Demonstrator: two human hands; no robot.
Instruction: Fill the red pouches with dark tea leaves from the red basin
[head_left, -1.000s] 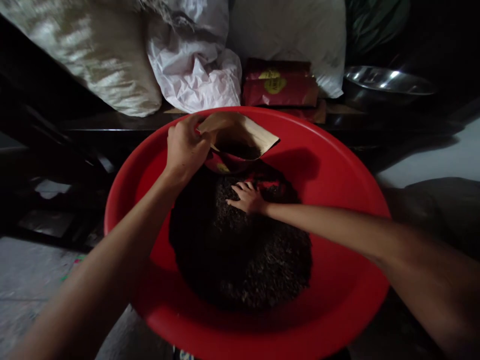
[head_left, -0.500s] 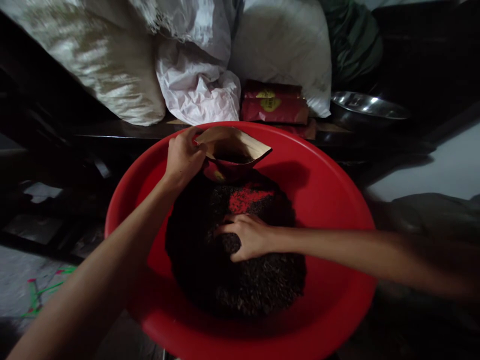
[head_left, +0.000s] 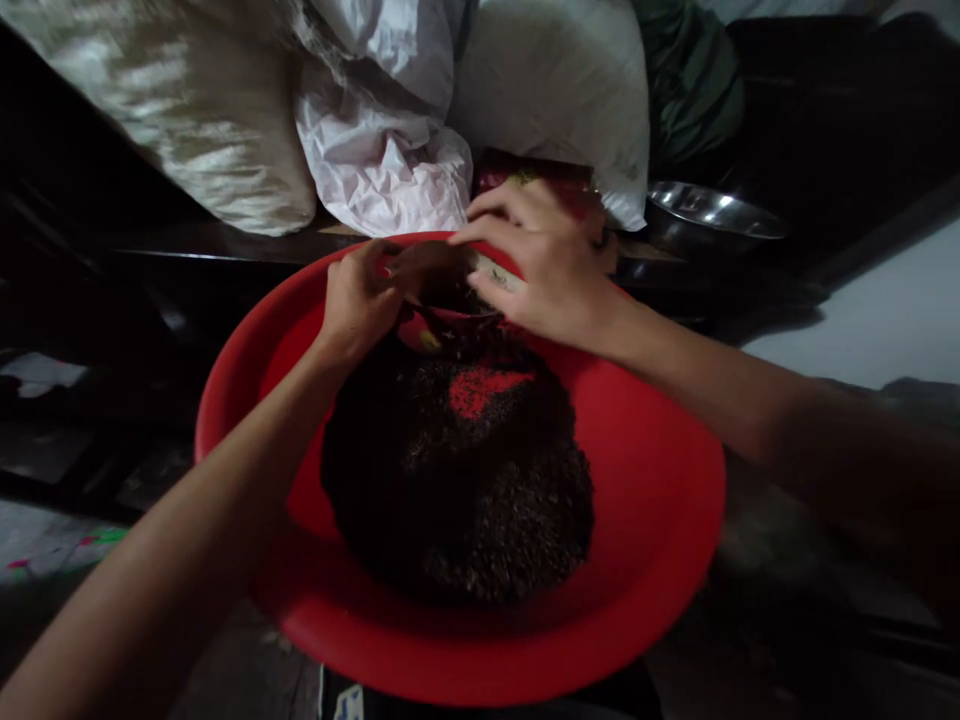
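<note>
- With twelve at the far side of the dial, the red basin [head_left: 645,520] fills the middle; its rim at six is nearest.
- Dark, loose, flaky material [head_left: 525,510] is heaped across the basin's floor, lit best at about five and in deep shadow towards nine.
- Near twelve in the basin, a thinly covered patch lets the red floor show through.
- The paper bag [head_left: 435,325], red outside and pale inside, stands mouth up beyond that patch, just short of twelve, within the rim; dark material shows inside.
- The left hand [head_left: 360,300], at eleven, pinches the edge of the bag's mouth between thumb and fingers.
- The right hand [head_left: 547,270], at one, is poised over the bag's mouth, fingers curved and thumb spread away from them; whether its palm contains anything, I cannot tell.
- Behind the right hand, partly covered, are dark red packets [head_left: 495,175] on a dark shelf [head_left: 210,240].
- A shiny metal bowl [head_left: 712,215] sits at two.
- Farther back, a cream sack [head_left: 202,120] leans at eleven, then come a crumpled white sack [head_left: 386,175], a fuller pale sack [head_left: 555,80] past twelve and a green bag [head_left: 690,80] at one.
</note>
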